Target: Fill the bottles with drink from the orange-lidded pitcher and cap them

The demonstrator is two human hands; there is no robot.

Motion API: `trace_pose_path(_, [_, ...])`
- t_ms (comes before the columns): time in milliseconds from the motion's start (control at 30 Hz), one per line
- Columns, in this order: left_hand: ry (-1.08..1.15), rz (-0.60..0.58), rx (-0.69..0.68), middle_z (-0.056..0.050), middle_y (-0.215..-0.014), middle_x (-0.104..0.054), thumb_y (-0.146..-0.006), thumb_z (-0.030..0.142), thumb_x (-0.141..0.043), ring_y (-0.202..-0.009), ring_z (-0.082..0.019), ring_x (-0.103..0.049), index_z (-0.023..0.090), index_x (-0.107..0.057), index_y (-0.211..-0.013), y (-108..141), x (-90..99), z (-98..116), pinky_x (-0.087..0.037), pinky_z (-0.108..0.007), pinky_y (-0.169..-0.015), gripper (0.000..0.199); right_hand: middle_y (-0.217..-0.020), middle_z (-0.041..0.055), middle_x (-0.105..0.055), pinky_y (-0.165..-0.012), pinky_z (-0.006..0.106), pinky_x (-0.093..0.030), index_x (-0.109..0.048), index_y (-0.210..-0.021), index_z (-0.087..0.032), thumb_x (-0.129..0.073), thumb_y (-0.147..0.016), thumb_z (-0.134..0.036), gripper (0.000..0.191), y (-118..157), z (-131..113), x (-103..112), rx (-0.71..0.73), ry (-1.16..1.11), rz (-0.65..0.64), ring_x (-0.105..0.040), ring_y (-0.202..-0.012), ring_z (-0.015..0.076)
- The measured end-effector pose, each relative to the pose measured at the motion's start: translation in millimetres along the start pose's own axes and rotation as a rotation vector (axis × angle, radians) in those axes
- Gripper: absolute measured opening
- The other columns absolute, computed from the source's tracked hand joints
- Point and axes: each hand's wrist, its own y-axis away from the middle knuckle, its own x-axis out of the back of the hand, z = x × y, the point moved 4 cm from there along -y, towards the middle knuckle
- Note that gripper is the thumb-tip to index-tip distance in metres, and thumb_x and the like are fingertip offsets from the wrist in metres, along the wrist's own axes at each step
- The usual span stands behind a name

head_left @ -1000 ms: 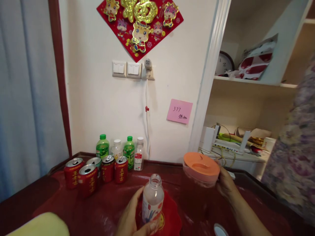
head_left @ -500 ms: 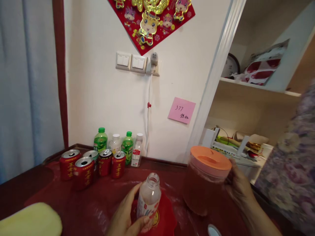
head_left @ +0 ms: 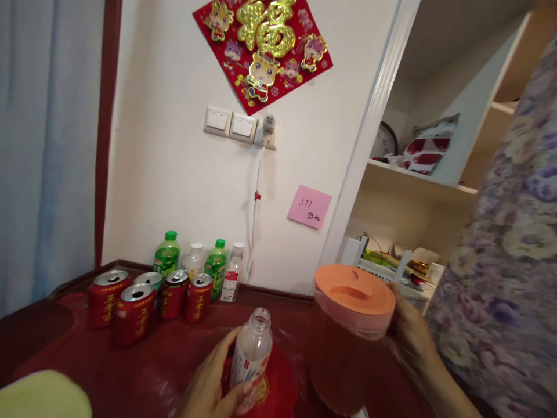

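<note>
The clear bottle (head_left: 253, 357) is over the red mat (head_left: 282, 386), near the front of the counter (head_left: 169, 377). Its top is off and its mouth points up, maybe so that nothing can spill out. The big jug (head_left: 342, 354) is just to the right of it, with brown drink inside and an orange lid (head_left: 354, 287) on top. It is almost upright, I think to keep the drink in. I can't tell if its bottom touches the counter. The red cans (head_left: 134, 319) stand at the back left, well apart from the hands, perhaps to leave room.

The left hand (head_left: 215, 371) has its grip closed round the bottle, only as far as the bottle is wide, with the thumb in front. The right hand (head_left: 411, 328) has its grip closed on the far side of the jug. Some fingers hide behind it, so I can't see how tight they are.
</note>
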Motion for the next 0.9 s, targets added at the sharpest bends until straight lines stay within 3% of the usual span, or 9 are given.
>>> trace_pose_path(67, [-0.004, -0.013, 0.016, -0.011, -0.151, -0.054, -0.082, 0.027, -0.061, -0.139, -0.029, -0.051, 0.021, -0.045, -0.146, -0.6, -1.1, 2.0, -0.042, -0.044, -0.116, 0.067, -0.074, 0.0061, -0.079, -0.056, 0.036, -0.061, -0.076, -0.086, -0.019, -0.087, -0.06, -0.054, 0.045, 6.8, -0.5, -6.1, -0.068, -0.041, -0.005, -0.076, -0.07, 0.0298])
trace_pose_path(267, [0.02, -0.028, 0.084, -0.014, -0.151, -0.053, -0.078, 0.024, -0.059, -0.139, -0.03, -0.049, 0.018, -0.045, -0.145, 1.4, -0.9, 14.7, -0.037, -0.051, -0.117, 0.069, -0.079, 0.0067, -0.08, -0.056, 0.036, -0.062, -0.076, -0.088, -0.019, -0.088, -0.057, -0.059, 0.052, 18.4, 0.6, -11.6, -0.085, 0.015, -0.005, -0.076, -0.076, 0.0318])
trace_pose_path(467, [0.029, -0.049, 0.107, -0.012, -0.152, -0.052, -0.076, 0.022, -0.058, -0.14, -0.029, -0.046, 0.021, -0.044, -0.145, 2.7, -0.4, 19.7, -0.034, -0.049, -0.119, 0.07, -0.078, 0.0057, -0.08, -0.056, 0.036, -0.062, -0.076, -0.088, -0.019, -0.088, -0.056, -0.058, 0.053, 20.9, 6.3, -12.5, -0.098, 0.057, -0.026, -0.076, -0.077, 0.0325])
trace_pose_path(633, [-0.019, -0.089, 0.113, -0.012, -0.155, -0.048, -0.077, 0.023, -0.057, -0.142, -0.029, -0.044, 0.018, -0.04, -0.148, 3.2, -1.2, 17.8, -0.032, -0.048, -0.119, 0.073, -0.08, 0.0046, -0.08, -0.056, 0.035, -0.063, -0.077, -0.089, -0.02, -0.087, -0.056, -0.06, 0.052, 22.8, 7.5, -17.0, -0.092, 0.057, -0.026, -0.076, -0.08, 0.0317])
trace_pose_path(767, [-0.054, -0.098, 0.117, -0.013, -0.155, -0.048, -0.078, 0.023, -0.055, -0.142, -0.028, -0.043, 0.016, -0.04, -0.148, 3.5, -1.2, 17.8, -0.032, -0.048, -0.119, 0.072, -0.079, 0.0053, -0.08, -0.057, 0.034, -0.061, -0.076, -0.091, -0.019, -0.085, -0.059, -0.06, 0.053, 19.9, 11.1, -16.9, -0.079, 0.088, -0.039, -0.076, -0.078, 0.0306])
trace_pose_path(900, [-0.051, -0.109, 0.144, -0.013, -0.155, -0.047, -0.076, 0.023, -0.057, -0.142, -0.029, -0.042, 0.017, -0.04, -0.149, 3.0, 0.8, 22.3, -0.031, -0.048, -0.119, 0.075, -0.074, 0.0049, -0.078, -0.049, 0.032, -0.057, -0.075, -0.097, -0.018, -0.084, -0.062, -0.06, 0.056, 17.5, 16.8, -15.5, -0.075, 0.155, -0.056, -0.073, -0.064, 0.0271])
